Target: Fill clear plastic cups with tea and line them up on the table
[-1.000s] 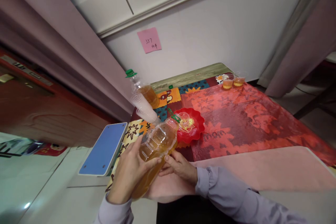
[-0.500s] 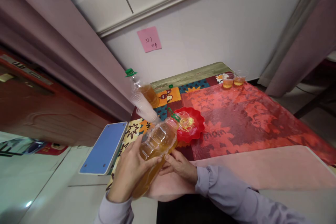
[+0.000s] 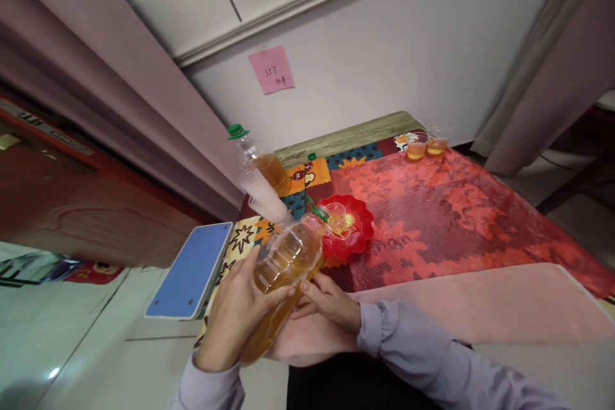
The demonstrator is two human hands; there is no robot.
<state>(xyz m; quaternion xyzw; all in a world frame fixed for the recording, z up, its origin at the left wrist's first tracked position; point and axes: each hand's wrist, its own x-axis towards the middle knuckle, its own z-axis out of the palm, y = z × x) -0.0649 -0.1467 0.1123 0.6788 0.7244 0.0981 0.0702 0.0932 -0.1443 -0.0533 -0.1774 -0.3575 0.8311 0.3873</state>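
both hands (image 3: pixel 240 317) clamped on a tilted bottle (image 3: pixel 291 266), its neck by a cup (image 3: pixel 337 216)

nearest are the grey-mauve sleeves (image 3: pixel 418 343), reaching in from the near edge. the left hand is wrapped round the bottle's left side, thumb across its top. the right hand (image 3: pixel 331 304) is closed against the right side, thumb and fingers pressed to it. the bottle, partly full of amber liquid, slants from its base at the near left up to its neck at the far right. a pink sheet (image 3: pixel 446 307) lies along the near side of the table.

the neck, with a green ring (image 3: pixel 319 213), reaches the left rim of a red dish (image 3: pixel 362 240). the clear cup stands in this dish, just beyond the neck; whether the two touch, i cannot tell. left of the table is a blue board (image 3: pixel 189 269).

farther, left of the dish, a stack of clear cups (image 3: pixel 269 202) is just beside a second bottle (image 3: pixel 269 173), green-capped and also holding amber liquid. a small green cap (image 3: pixel 312 156) lies to its right. at the far right, two cups (image 3: pixel 416 148) with some amber liquid stand side by side. on the wall (image 3: pixel 365 64) behind is a pink note (image 3: pixel 271 70).
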